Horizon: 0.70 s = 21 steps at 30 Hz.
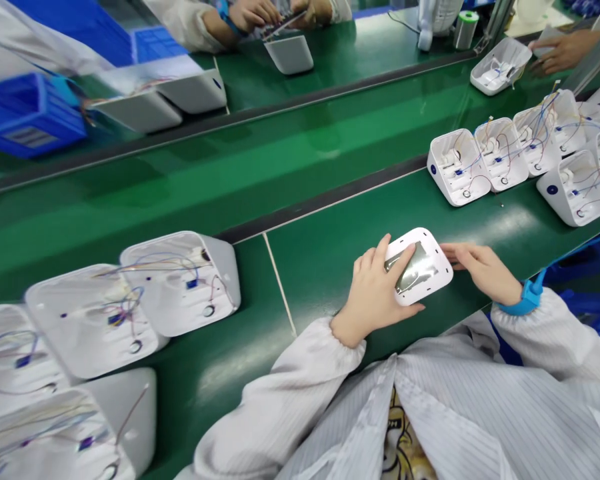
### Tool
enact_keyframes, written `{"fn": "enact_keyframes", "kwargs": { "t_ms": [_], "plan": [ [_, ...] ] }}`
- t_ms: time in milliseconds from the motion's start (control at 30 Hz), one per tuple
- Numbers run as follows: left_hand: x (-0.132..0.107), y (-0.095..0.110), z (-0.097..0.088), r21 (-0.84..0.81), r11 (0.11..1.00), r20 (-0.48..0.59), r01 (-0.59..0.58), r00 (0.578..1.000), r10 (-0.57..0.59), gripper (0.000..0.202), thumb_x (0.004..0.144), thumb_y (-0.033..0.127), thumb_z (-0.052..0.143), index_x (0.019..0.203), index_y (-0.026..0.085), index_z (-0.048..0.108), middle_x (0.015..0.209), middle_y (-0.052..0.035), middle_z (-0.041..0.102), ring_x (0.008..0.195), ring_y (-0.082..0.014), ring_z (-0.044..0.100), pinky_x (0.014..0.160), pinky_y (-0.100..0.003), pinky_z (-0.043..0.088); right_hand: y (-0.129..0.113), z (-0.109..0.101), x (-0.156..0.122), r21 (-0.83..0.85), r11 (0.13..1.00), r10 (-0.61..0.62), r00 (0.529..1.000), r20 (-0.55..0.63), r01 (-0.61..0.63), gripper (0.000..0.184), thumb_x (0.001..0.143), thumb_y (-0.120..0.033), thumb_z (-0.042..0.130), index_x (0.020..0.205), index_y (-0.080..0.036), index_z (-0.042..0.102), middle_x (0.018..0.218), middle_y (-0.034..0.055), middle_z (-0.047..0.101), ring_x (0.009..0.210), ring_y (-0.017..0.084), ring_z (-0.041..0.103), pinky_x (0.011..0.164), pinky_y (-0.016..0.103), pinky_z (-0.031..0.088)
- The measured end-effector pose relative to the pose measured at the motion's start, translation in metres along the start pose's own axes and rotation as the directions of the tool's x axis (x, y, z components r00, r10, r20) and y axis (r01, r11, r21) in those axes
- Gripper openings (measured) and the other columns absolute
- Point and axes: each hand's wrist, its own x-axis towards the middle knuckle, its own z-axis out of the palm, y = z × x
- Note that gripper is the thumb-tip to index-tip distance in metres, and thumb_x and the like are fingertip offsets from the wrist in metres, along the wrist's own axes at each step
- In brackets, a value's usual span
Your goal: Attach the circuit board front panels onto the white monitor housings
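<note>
My left hand grips a white rounded plastic panel with a shiny silver patch on its face, fingers over its top and thumb beneath. The panel lies near the front edge of the green table. My right hand touches the panel's right edge with its fingers held together. A blue wrist strap with a coiled cord circles my right wrist. Both arms wear white striped sleeves.
Several open white housings with coloured wires stand at the left. More wired housings line up at the right. A green conveyor belt runs across the middle. Other people's hands work at the far side, near blue bins.
</note>
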Motion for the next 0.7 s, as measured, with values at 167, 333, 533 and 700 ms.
{"fn": "enact_keyframes", "kwargs": {
  "t_ms": [167, 333, 533, 700],
  "plan": [
    [-0.010, 0.018, 0.016, 0.073, 0.959, -0.222, 0.273, 0.942, -0.251, 0.113, 0.064, 0.077, 0.072, 0.154, 0.018, 0.038, 0.155, -0.0299, 0.030, 0.121, -0.0529, 0.045, 0.094, -0.064, 0.036, 0.019, 0.037, -0.005, -0.119, 0.980, -0.169, 0.982, -0.085, 0.159, 0.072, 0.084, -0.052, 0.069, 0.146, -0.020, 0.049, 0.139, 0.0133, 0.061, 0.124, 0.031, 0.060, 0.105, 0.051, 0.049],
    [-0.033, 0.009, 0.021, 0.013, 0.959, -0.268, 0.284, 0.925, -0.270, 0.102, 0.080, 0.077, 0.055, 0.156, 0.013, 0.030, 0.153, -0.0317, 0.032, 0.126, -0.0495, 0.046, 0.093, -0.059, 0.042, 0.002, 0.034, 0.030, -0.138, 0.970, -0.179, 0.972, 0.152, 0.201, 0.069, 0.084, -0.040, 0.072, 0.146, -0.023, 0.048, 0.137, 0.0113, 0.063, 0.118, 0.029, 0.063, 0.100, 0.050, 0.052],
    [0.018, -0.050, -0.016, -0.413, 0.875, -0.264, 0.252, 0.887, -0.379, 0.089, 0.094, 0.062, 0.046, 0.160, 0.012, 0.012, 0.144, -0.0241, 0.051, 0.129, -0.0360, 0.052, 0.104, -0.051, 0.041, -0.025, 0.030, 0.073, 0.067, 0.986, -0.169, 0.902, 0.398, 0.156, 0.070, 0.080, -0.032, 0.075, 0.144, -0.023, 0.050, 0.142, 0.0101, 0.059, 0.125, 0.029, 0.060, 0.098, 0.045, 0.056],
    [0.047, -0.062, -0.033, -0.578, 0.740, -0.184, 0.344, 0.828, -0.529, 0.067, 0.099, 0.054, 0.042, 0.154, 0.017, 0.031, 0.125, -0.0145, 0.067, 0.110, -0.0273, 0.064, 0.095, -0.043, 0.047, -0.027, 0.033, 0.080, 0.091, 0.989, -0.143, 0.881, 0.452, 0.114, 0.068, 0.078, -0.033, 0.078, 0.140, -0.025, 0.055, 0.139, 0.0070, 0.061, 0.127, 0.029, 0.058, 0.101, 0.046, 0.055]
  ]
}}
